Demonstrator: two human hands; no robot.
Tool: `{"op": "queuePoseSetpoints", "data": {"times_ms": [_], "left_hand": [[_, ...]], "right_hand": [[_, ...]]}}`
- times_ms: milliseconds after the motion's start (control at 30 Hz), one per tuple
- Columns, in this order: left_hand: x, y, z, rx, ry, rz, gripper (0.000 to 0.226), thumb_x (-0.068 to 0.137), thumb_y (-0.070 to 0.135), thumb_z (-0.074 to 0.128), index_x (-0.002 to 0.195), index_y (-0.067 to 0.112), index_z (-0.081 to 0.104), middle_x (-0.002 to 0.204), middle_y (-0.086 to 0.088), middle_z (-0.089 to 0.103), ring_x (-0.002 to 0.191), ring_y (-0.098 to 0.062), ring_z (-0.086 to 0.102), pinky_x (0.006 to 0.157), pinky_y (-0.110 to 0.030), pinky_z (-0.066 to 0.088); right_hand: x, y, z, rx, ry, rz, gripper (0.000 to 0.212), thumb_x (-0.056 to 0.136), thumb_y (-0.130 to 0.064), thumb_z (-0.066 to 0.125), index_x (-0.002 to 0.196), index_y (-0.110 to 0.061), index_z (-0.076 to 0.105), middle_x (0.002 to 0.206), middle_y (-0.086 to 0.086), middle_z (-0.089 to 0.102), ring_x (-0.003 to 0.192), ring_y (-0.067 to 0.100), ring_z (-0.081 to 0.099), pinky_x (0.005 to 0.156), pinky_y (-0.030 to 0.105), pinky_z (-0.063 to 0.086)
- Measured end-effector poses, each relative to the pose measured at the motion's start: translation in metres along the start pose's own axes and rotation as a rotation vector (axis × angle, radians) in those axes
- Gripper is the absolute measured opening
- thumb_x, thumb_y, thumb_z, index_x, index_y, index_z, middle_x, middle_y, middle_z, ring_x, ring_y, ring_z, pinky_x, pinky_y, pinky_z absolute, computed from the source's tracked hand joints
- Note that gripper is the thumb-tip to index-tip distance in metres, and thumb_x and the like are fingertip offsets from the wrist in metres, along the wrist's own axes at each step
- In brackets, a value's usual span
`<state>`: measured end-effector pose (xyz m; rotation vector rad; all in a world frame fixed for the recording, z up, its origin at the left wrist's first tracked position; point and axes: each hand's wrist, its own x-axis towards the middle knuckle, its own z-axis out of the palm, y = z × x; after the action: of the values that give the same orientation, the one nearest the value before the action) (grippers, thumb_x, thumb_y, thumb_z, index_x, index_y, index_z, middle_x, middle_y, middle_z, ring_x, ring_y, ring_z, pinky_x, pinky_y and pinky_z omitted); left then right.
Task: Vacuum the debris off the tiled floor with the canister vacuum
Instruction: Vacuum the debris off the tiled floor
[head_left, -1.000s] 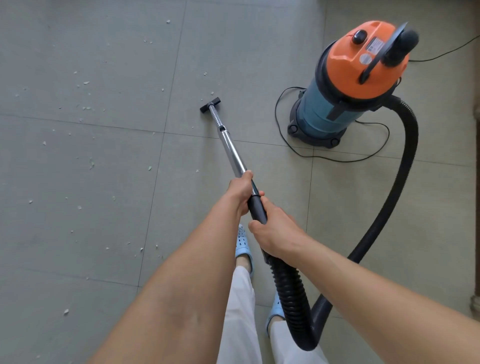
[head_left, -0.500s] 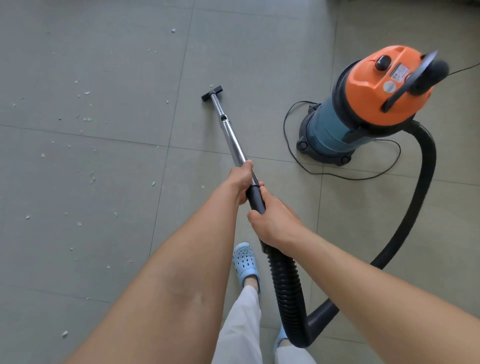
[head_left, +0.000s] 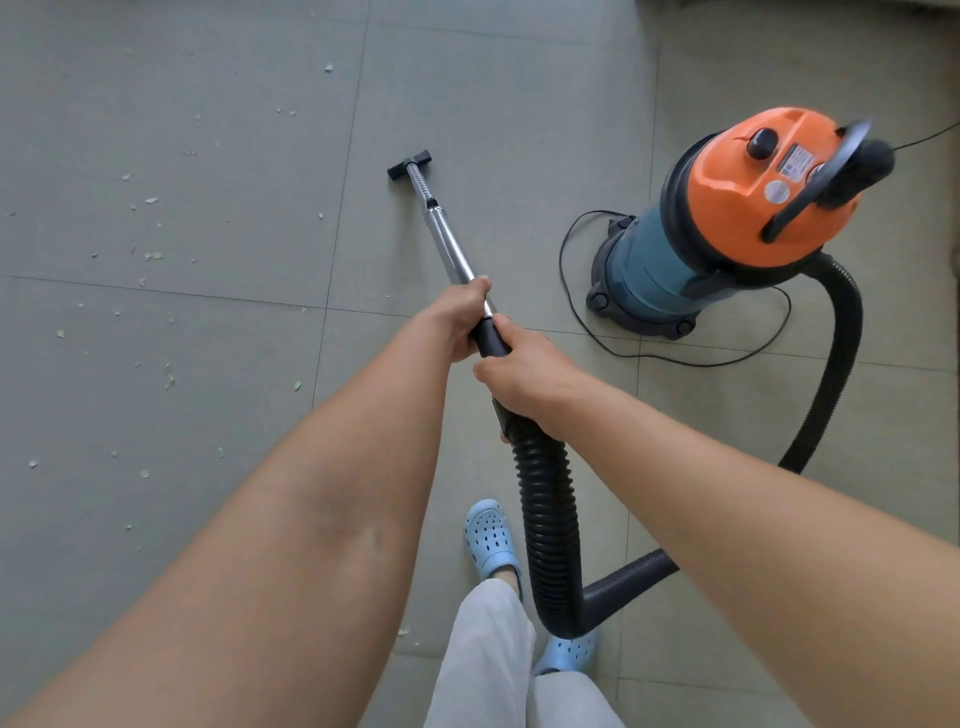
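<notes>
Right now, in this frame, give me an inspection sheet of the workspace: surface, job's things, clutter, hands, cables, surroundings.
Surface: grey tiled floor, pale debris scattered mostly on the left.
Job's things: canister vacuum upright at right; black hose loops to the metal wand; nozzle on the floor.
Clutter: nothing seen besides the debris.
Hands: left hand grips the wand; right hand grips the hose cuff.
Cables: black power cord curls around the canister base.
Surroundings: blue clogs, white trousers.
</notes>
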<state>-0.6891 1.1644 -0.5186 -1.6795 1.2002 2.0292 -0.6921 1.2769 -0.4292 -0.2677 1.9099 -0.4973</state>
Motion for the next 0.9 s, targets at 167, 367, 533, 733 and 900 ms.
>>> {"op": "queuePoseSetpoints", "data": {"times_ms": [167, 367, 533, 733, 900], "left_hand": [[-0.009, -0.019, 0.013, 0.048, -0.012, 0.012, 0.043, 0.103, 0.031, 0.045, 0.135, 0.004, 0.038, 0.096, -0.014, 0.059, 0.079, -0.025, 0.062, 0.081, -0.037, 0.054], [-0.034, -0.059, 0.026, 0.042, -0.039, -0.018, 0.048, 0.103, 0.032, 0.046, 0.138, 0.001, 0.036, 0.104, -0.016, 0.057, 0.087, -0.028, 0.062, 0.086, -0.041, 0.056], [-0.066, -0.086, 0.037, 0.056, -0.1, -0.027, 0.047, 0.105, 0.029, 0.045, 0.138, -0.003, 0.037, 0.086, -0.011, 0.054, 0.072, -0.023, 0.06, 0.062, -0.034, 0.052], [-0.091, -0.143, 0.056, 0.041, -0.094, -0.047, 0.051, 0.103, 0.029, 0.049, 0.139, -0.003, 0.036, 0.082, -0.01, 0.048, 0.065, -0.021, 0.058, 0.051, -0.032, 0.051], [-0.115, -0.184, 0.064, -0.032, -0.059, -0.056, 0.047, 0.102, 0.026, 0.049, 0.136, -0.002, 0.034, 0.084, -0.009, 0.044, 0.064, -0.019, 0.053, 0.041, -0.024, 0.05]], "right_hand": [[-0.017, 0.02, -0.002, 0.165, -0.028, 0.041, 0.041, 0.088, -0.017, 0.049, 0.124, -0.038, 0.048, 0.093, 0.011, 0.056, 0.083, 0.041, 0.066, 0.067, 0.058, 0.06], [-0.055, 0.055, 0.002, 0.243, -0.067, 0.057, 0.048, 0.092, -0.017, 0.049, 0.133, -0.041, 0.044, 0.095, 0.013, 0.054, 0.072, 0.034, 0.06, 0.06, 0.054, 0.061], [-0.09, 0.083, -0.004, 0.275, -0.101, 0.064, 0.054, 0.095, -0.016, 0.052, 0.141, -0.041, 0.04, 0.092, 0.013, 0.054, 0.071, 0.03, 0.058, 0.059, 0.044, 0.06], [-0.136, 0.126, -0.005, 0.261, -0.162, 0.057, 0.05, 0.097, -0.012, 0.051, 0.14, -0.038, 0.043, 0.082, 0.013, 0.049, 0.067, 0.027, 0.052, 0.055, 0.037, 0.055], [-0.162, 0.159, 0.0, 0.246, -0.217, 0.088, 0.058, 0.097, -0.015, 0.052, 0.145, -0.045, 0.038, 0.076, 0.012, 0.049, 0.057, 0.024, 0.051, 0.045, 0.03, 0.051]]}}
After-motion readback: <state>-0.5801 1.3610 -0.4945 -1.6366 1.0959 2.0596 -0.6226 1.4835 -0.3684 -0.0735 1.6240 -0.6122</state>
